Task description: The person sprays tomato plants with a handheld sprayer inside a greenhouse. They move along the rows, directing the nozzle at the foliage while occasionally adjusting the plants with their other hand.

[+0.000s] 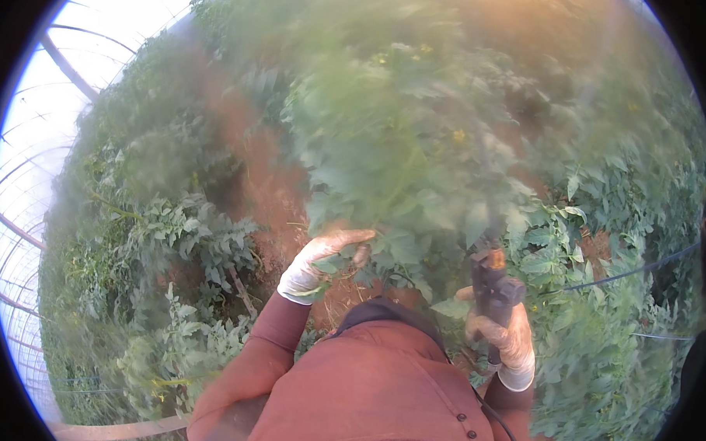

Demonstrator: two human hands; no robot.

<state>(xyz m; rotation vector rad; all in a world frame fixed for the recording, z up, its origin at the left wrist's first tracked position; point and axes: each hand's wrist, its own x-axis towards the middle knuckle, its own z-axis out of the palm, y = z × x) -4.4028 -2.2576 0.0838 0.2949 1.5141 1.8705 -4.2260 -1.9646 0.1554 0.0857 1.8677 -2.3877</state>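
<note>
My left hand (pixel 328 257), in a whitish soiled glove, is at the lower side of a leafy tomato plant (pixel 402 222). Its fingers are bent around some tomato leaves (pixel 329 265), with the index finger stretched towards the stems. On the other side, my right hand (pixel 503 339), gloved alike, grips the black handle of a wand-like tool (pixel 494 278), perhaps a sprayer. A dark, blurred shaft runs upward from the handle into the foliage. The tool's far end cannot be made out.
Dense tomato rows stand at left (pixel 183 226) and right (pixel 581 368), with reddish soil (pixel 275 188) between. A dark line (pixel 631 271) crosses the right-hand plants. Greenhouse hoops (pixel 70 65) arch at far left. A black cable (pixel 500 421) runs beside my torso.
</note>
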